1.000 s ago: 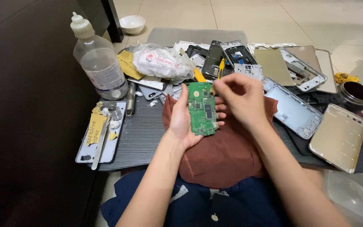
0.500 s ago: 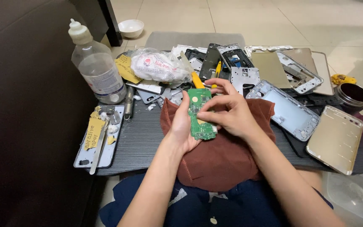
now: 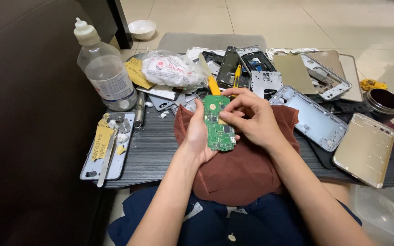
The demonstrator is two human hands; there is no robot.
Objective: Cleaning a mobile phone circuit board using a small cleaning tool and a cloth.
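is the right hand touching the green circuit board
Touching. The head view shows the right hand with fingertips pressed on the green circuit board, which rests in the left hand.

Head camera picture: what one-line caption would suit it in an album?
Left hand holds a green circuit board over a brown cloth while the right hand picks at it.

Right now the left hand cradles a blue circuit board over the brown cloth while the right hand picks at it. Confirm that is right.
Not quite: the circuit board is green, not blue, as the head view shows. The rest stands: the left hand cradles it over the brown cloth while the right hand picks at it.
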